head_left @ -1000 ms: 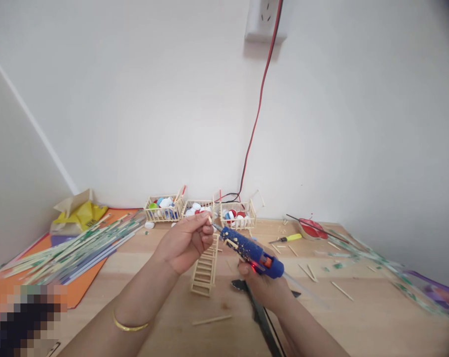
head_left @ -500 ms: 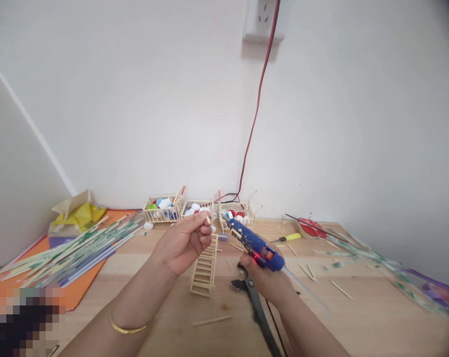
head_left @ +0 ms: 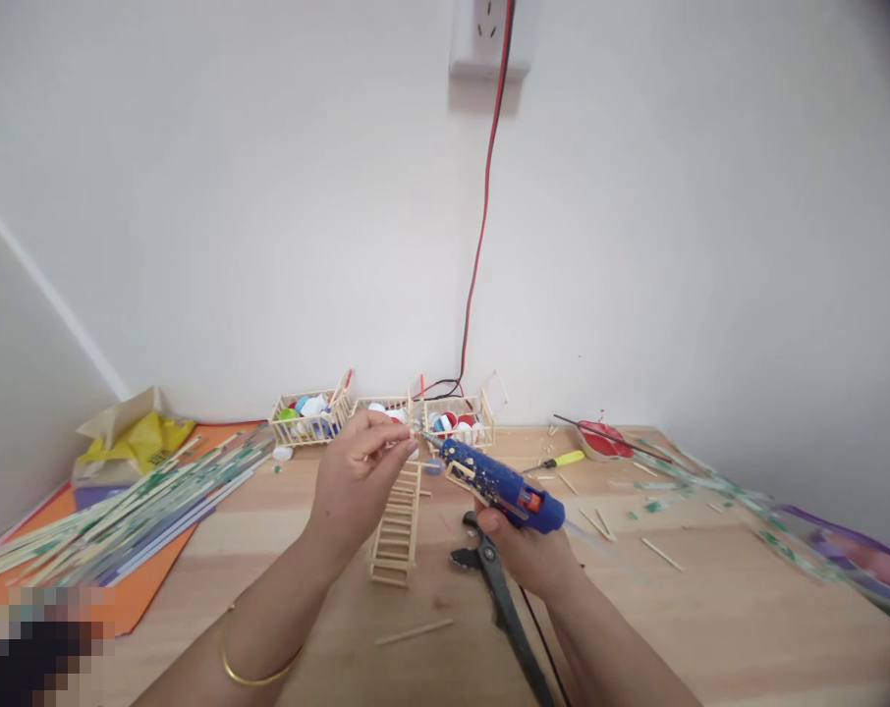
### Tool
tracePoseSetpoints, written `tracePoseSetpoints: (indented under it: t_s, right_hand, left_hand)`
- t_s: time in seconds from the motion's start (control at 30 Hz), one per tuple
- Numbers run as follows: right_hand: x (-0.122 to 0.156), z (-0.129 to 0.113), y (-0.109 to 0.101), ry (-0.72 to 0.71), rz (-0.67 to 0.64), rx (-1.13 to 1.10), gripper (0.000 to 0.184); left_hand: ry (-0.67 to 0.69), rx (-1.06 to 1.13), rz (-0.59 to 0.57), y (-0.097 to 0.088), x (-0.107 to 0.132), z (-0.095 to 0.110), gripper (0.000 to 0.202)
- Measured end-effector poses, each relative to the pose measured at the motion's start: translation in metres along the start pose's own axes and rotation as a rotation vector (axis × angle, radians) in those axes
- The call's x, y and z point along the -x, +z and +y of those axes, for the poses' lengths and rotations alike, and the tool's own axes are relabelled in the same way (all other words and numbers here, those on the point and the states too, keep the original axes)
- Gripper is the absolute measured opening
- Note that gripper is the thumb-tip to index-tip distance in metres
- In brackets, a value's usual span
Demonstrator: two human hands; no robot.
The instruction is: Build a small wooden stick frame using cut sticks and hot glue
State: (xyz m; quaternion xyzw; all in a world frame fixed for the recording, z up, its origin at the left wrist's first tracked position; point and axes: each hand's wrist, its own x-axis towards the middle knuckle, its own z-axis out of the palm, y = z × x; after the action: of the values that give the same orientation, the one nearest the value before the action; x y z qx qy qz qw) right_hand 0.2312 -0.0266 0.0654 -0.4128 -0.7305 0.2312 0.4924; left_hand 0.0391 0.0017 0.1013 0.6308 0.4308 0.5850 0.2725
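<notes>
My right hand is wrapped round a blue hot glue gun, its nozzle pointing left. Thumb and fingers of my left hand pinch a short piece of wooden stick, mostly covered by the fingertips. The nozzle is right at that piece; whether they touch I cannot tell. Below the left hand lies a small ladder-like frame of sticks. A pair of dark-handled cutters rests on the table under the glue gun.
Small stick baskets with coloured caps stand along the wall. Bundled sticks lie on orange card at left. Loose sticks, a yellow-handled screwdriver and a red dish are at right. A red-black cable hangs from the socket.
My left hand has turned palm-down, with the stick piece now at the glue gun's nozzle. The view has shifted slightly right, and the glue gun stays in my right hand.
</notes>
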Motion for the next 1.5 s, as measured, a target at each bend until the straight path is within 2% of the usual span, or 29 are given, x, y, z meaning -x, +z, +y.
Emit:
tracePoseSetpoints:
  t_s: [0.27,0.53,0.63,0.73,0.87,1.0,1.13,1.27,1.33,1.37,1.43,1.5]
  right_hand:
    - [0.001,0.003,0.001,0.003,-0.004,-0.044,0.033]
    - [0.001,0.001,0.001,0.05,-0.017,-0.019,0.03]
    - [-0.002,0.004,0.001,0.093,-0.005,0.084,0.031]
    - [-0.005,0.011,-0.006,0.17,0.003,0.378,0.033]
    - [0.001,0.032,-0.035,0.35,-0.029,0.83,0.038]
    - [0.027,0.068,-0.082,0.565,-0.033,1.073,0.032]
    - [0.056,0.101,-0.124,0.767,-0.1,0.984,0.025]
    - [0.071,0.107,-0.141,0.854,-0.133,0.926,0.029]
    - [0.07,0.094,-0.138,0.764,-0.063,0.981,0.029]
    - [0.067,0.082,-0.133,0.663,-0.005,0.992,0.026]
    - [0.056,0.052,-0.117,0.299,0.103,0.883,0.016]
    - [0.04,0.019,-0.094,-0.06,0.136,0.689,0.01]
  left_hand:
    - [0.153,-0.143,0.002,0.001,0.004,-0.001,0.011]
    - [0.184,-0.108,0.022,0.001,0.006,0.004,0.012]
    - [0.125,-0.06,0.01,-0.001,0.005,0.005,0.008]
    - [-0.049,0.166,-0.053,-0.004,0.002,0.002,0.007]
    - [-0.391,0.617,-0.187,-0.007,-0.002,-0.004,0.016]
    - [-0.526,0.847,-0.257,-0.009,-0.004,-0.005,0.014]
    - [-0.625,0.953,-0.319,-0.007,-0.004,-0.002,0.014]
    - [-0.7,0.997,-0.339,-0.003,-0.001,-0.002,0.011]
    - [-0.714,1.008,-0.36,0.0,0.002,-0.003,0.009]
    - [-0.723,1.008,-0.378,0.002,0.003,-0.003,0.009]
    - [-0.757,1.003,-0.417,0.007,0.008,-0.004,0.011]
    - [-0.788,0.996,-0.442,0.012,0.013,-0.002,0.012]
